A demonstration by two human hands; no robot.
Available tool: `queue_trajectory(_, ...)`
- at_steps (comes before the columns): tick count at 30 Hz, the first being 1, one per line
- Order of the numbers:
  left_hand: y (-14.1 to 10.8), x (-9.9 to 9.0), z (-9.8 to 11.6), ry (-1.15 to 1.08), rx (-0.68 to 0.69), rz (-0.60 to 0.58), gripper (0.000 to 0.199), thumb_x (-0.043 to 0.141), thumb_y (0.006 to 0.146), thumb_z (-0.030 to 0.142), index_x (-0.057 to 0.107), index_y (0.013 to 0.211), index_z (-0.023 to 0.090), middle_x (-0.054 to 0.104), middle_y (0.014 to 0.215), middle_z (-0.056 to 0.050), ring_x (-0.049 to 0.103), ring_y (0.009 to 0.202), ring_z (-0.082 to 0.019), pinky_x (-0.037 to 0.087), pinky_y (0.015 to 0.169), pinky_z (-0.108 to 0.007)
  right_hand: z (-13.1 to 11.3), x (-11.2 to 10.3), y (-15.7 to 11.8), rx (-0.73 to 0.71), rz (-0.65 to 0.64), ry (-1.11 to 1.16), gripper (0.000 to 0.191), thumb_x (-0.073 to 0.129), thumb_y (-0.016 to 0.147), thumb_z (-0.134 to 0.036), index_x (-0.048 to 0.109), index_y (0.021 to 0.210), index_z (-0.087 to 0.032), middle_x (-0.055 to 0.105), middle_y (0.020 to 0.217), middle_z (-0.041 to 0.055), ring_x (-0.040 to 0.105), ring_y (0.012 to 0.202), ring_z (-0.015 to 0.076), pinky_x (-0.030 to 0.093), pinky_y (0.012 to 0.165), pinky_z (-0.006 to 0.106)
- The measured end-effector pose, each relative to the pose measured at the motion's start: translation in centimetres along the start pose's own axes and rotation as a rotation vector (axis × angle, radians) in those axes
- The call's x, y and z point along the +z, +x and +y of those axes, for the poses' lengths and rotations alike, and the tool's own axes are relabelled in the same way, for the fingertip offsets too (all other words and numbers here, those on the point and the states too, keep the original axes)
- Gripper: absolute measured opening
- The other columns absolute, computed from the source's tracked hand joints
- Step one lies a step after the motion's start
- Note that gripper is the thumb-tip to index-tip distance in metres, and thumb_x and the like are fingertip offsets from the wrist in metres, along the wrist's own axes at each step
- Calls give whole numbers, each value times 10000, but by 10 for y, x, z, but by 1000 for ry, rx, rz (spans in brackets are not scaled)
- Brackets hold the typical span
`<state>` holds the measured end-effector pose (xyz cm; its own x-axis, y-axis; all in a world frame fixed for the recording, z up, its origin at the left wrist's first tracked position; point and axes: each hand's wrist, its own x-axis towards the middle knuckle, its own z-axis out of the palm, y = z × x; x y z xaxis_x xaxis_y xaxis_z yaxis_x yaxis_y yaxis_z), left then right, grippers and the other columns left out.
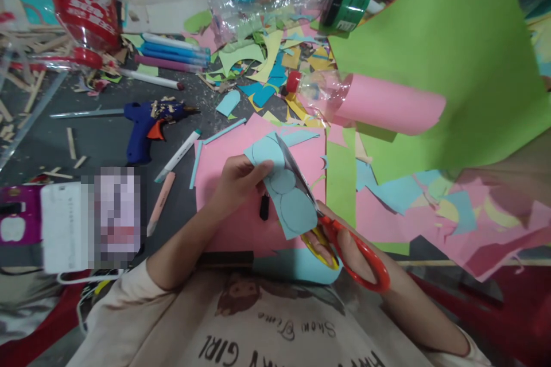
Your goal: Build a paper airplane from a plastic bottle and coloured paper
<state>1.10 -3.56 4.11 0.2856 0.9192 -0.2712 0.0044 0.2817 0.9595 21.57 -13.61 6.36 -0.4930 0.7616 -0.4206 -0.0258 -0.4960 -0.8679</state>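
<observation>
My left hand (244,179) pinches a light blue paper piece (296,210) at its upper left, thumb on top. Drawn circle outlines show on that paper, and part of its lower edge is cut round. My right hand (340,243) has its fingers through the handles of a pair of scissors (365,266), red on one side and yellow on the other. The long blades point up and left along the paper's right edge. Beneath both hands lies a pink paper sheet (219,195) with a small black object (264,207) on it.
A blue glue gun (141,131) and markers (178,155) lie to the left. Beyond the hands is a bottle wrapped in pink paper (387,103), amid coloured paper scraps (271,63). A large green sheet (447,57) covers the right. Phone-like items (64,226) sit at lower left.
</observation>
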Motion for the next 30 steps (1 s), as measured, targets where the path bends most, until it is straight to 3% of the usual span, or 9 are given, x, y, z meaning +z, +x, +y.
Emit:
queue_trajectory(5, 0, -1, -3, -35, -12, -69, 381, 744, 785, 436, 600, 554, 169, 542, 457, 24, 502, 400, -98, 377, 394, -220, -5, -2, 3, 12, -58, 41, 618, 313, 859, -876, 411, 851, -266, 398, 600, -52, 306, 468, 124, 346, 496, 352)
queue_trajectory(9, 1, -3, -5, -28, -36, -69, 389, 762, 762, 470, 607, 566, 171, 545, 474, 22, 510, 417, -102, 404, 407, -228, -1, -1, 3, -12, -21, 14, 624, 300, 866, -874, 387, 833, -257, 359, 554, -80, 280, 453, 103, 303, 469, 306)
queue_trajectory(16, 1, -2, -1, -16, -43, -60, 442, 743, 765, 507, 560, 539, 174, 531, 455, 27, 495, 406, -92, 391, 399, -216, 8, 1, -4, 30, 42, 24, 645, 311, 878, -863, 460, 961, -240, 366, 580, -84, 289, 453, 94, 265, 422, 269)
queue_trajectory(25, 0, -2, -1, -20, -61, -93, 431, 753, 760, 489, 570, 528, 174, 528, 447, 27, 466, 387, -84, 371, 396, -221, 11, 2, -2, 13, 9, 82, 647, 308, 869, -871, 435, 945, -240, 350, 539, -103, 278, 433, 92, 266, 414, 254)
queue_trajectory(30, 0, -3, -2, -10, -61, -58, 411, 765, 745, 497, 607, 547, 174, 558, 465, 21, 497, 405, -96, 396, 404, -229, 10, 3, 1, -27, 34, 88, 620, 399, 862, -853, 463, 960, -244, 380, 567, -102, 256, 405, 74, 195, 382, 248)
